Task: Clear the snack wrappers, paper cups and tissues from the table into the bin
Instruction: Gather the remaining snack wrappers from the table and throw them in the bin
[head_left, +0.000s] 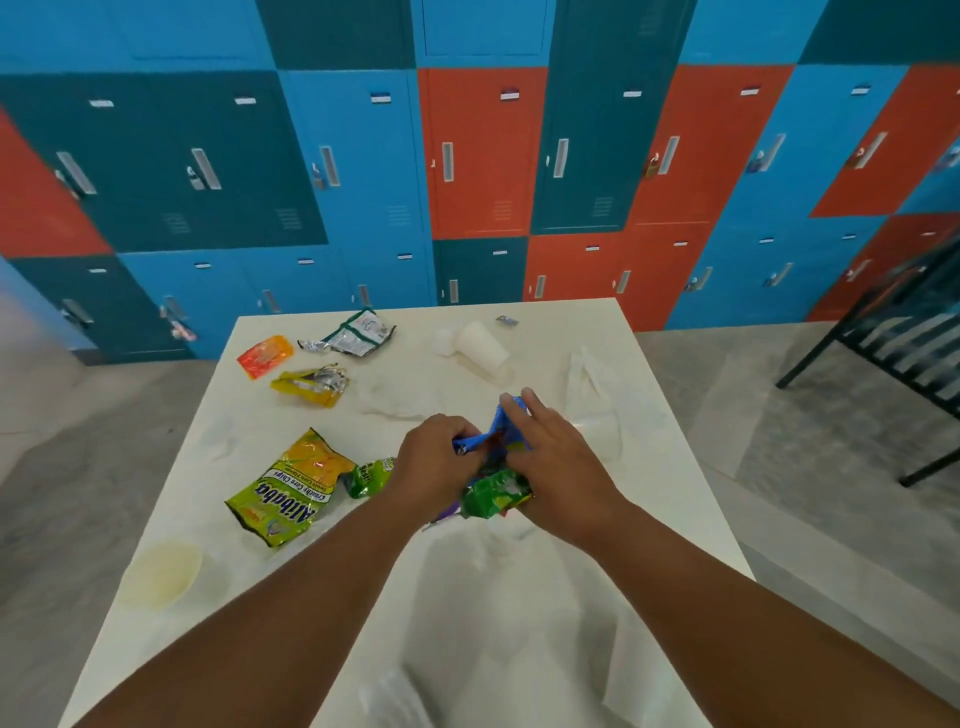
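Several wrappers sit bunched between our hands near the middle of the worktop (649, 364). Our left hand (434, 462) has its grip curled round the blue wrapper (496, 434); our right hand (556, 457) lies over the same bundle with fingers fairly straight, pressing it, a green wrapper (496, 496) poking out beneath. We judge these foils feather-light, crinkly and slick, so squeezing them into one wad suits better than pinching an edge. Left of the bundle lies the large yellow-green chip bag (291, 488); beyond it, on its side, a paper cup (483, 345), which would crush easily, so hold it loosely round its wall. No bin is in view.
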